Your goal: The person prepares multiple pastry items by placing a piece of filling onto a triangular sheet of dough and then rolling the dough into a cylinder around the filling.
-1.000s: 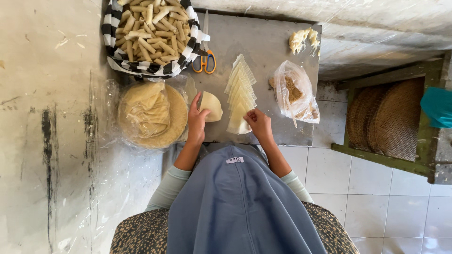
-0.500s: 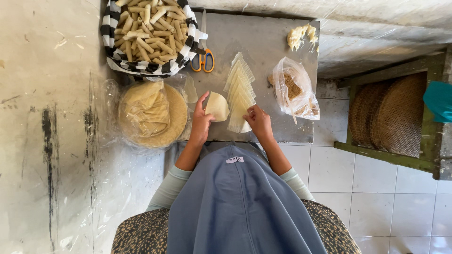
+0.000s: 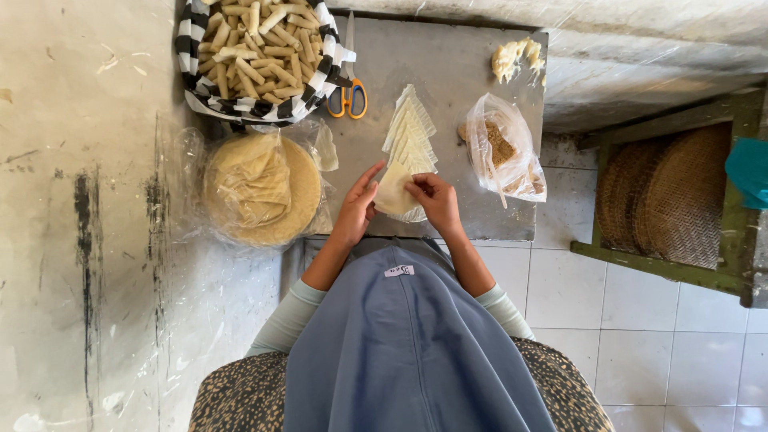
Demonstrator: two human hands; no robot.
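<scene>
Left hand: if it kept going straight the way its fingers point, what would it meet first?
Likely the fanned row of pastry sheets just beyond the sheet the left hand holds; depth is hard to judge.

One head camera looks straight down (from high up) over the grey board (image 3: 448, 64).

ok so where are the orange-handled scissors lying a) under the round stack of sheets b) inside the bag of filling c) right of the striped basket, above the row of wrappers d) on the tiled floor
c: the scissors lie on the grey board just right of the striped basket, above the row of wrappers.
</scene>
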